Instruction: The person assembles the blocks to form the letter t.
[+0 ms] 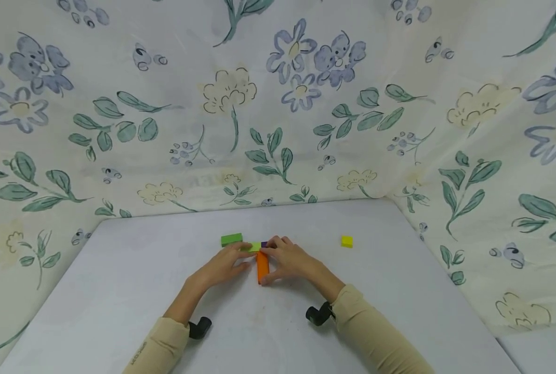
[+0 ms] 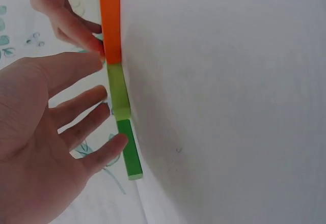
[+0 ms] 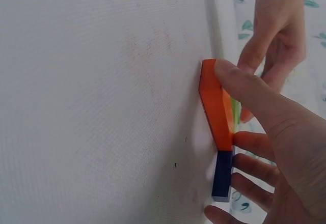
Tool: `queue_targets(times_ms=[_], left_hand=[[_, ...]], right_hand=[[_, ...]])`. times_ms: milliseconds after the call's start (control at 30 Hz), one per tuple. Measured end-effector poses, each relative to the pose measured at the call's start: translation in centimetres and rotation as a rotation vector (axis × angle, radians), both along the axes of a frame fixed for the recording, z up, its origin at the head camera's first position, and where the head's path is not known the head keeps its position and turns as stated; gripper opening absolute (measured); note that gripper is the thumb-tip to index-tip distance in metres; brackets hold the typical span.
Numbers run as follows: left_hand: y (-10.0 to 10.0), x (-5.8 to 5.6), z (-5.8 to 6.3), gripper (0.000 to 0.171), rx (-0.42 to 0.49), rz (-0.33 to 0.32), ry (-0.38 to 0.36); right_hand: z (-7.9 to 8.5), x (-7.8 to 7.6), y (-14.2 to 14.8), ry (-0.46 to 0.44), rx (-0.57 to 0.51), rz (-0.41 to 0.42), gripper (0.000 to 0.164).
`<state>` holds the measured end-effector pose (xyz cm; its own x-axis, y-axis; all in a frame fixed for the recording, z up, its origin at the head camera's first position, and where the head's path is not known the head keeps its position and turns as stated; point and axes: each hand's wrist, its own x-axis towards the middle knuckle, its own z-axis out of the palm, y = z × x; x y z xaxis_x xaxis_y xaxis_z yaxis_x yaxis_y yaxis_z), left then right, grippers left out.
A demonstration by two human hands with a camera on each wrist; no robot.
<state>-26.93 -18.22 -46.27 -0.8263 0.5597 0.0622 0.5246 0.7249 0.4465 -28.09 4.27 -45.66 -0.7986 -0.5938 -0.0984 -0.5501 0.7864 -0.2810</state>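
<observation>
An orange block (image 1: 263,268) lies on the table with its long side pointing toward me. Across its far end sit a light green block (image 1: 254,247) and a dark purple block (image 1: 264,244), the latter mostly covered by fingers. My right hand (image 1: 294,261) grips the orange block lengthwise, thumb on its near end and fingertips by the far end. Fairly straight fingers of my left hand (image 1: 223,265) touch the light green block. A green block (image 1: 232,239) lies just behind the left fingertips; in the left wrist view one fingertip overlaps that green block (image 2: 130,150), and contact is unclear.
A yellow block (image 1: 347,241) stands apart, to the right of my right hand. The white table (image 1: 278,332) ends at the back against a flower-patterned cloth (image 1: 189,119), which also hangs along both sides.
</observation>
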Motion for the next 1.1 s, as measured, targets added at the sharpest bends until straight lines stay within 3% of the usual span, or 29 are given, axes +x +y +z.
queue_targets(times_ms=[467,767,1100], left_hand=[[-2.0,-2.5,0.3,0.046,0.017,0.104,0.199],[-3.7,-4.1,0.1,0.057,0.006,0.130,0.203],[-4.5,-5.1,-0.4,0.059,0.021,0.158,0.108]], right_hand=[[0.2,0.2,0.3,-0.007,0.000,-0.003,0.087],[0.2,0.5,0.4,-0.011,-0.013,-0.006,0.086],[-0.4,0.5,0.4,0.001,-0.005,0.001,0.086]])
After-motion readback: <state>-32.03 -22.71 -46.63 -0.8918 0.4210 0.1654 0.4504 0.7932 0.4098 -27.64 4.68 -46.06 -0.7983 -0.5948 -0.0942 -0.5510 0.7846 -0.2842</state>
